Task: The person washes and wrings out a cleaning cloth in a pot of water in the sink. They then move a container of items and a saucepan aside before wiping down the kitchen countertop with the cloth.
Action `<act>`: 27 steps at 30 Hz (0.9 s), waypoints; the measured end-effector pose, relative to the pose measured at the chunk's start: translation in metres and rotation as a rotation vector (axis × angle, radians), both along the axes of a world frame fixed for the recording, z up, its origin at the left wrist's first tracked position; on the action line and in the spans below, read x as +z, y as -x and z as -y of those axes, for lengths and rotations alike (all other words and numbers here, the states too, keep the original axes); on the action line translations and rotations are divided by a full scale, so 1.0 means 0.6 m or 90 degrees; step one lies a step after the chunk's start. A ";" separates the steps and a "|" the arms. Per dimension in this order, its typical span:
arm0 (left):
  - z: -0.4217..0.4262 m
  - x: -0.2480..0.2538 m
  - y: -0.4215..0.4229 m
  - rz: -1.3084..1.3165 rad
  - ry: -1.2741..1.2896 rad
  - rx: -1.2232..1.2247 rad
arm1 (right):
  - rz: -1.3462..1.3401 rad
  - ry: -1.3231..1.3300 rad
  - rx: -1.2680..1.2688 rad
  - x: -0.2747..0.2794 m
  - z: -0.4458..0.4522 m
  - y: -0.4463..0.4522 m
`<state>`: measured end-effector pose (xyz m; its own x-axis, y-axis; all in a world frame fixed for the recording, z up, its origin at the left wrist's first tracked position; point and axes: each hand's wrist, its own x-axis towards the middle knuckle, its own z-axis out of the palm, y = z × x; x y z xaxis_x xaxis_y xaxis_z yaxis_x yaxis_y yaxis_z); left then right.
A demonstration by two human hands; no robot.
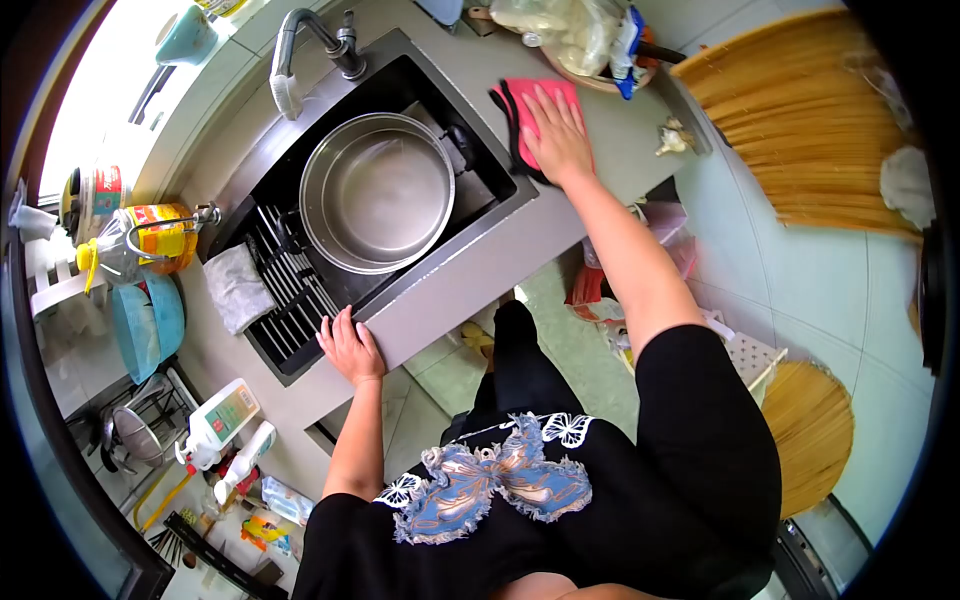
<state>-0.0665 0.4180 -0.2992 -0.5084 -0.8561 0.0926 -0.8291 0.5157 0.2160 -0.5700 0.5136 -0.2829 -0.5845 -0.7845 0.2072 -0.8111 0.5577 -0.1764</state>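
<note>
My right hand (558, 138) lies flat with fingers stretched on a pink cloth with a black edge (520, 125), on the counter to the right of the sink. At the sink's front left corner, my left hand (350, 346) rests with its fingers extended over the rim and holds nothing. A large steel pot (378, 195) sits in the dark sink (500, 185), with a little clear liquid that seems to cover its bottom. Left of the pot is a slatted rack (290, 285), and a folded grey cloth (238, 288) lies by its outer edge.
The faucet (325, 50) rises behind the sink. An oil bottle (150, 240), a blue bowl (147, 325) and a white spray bottle (222, 415) stand at the left. Plastic bags (565, 35) fill a basket at the back right, near some garlic (674, 137).
</note>
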 end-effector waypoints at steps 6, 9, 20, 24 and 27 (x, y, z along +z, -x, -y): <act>0.001 -0.006 -0.001 -0.015 0.023 0.007 | -0.027 -0.061 -0.158 0.000 -0.216 -0.020; -0.001 -0.002 0.001 0.001 0.011 0.013 | -0.029 -0.071 -0.163 -0.020 -0.211 0.015; 0.003 -0.016 -0.006 -0.029 0.035 0.005 | -0.061 -0.076 -0.057 -0.019 -0.126 -0.225; 0.004 -0.015 -0.011 -0.083 0.024 0.000 | 0.080 -0.026 0.092 -0.009 -0.045 -0.462; 0.007 -0.024 -0.016 -0.106 0.029 -0.004 | 0.206 -0.021 0.299 -0.018 0.001 -0.606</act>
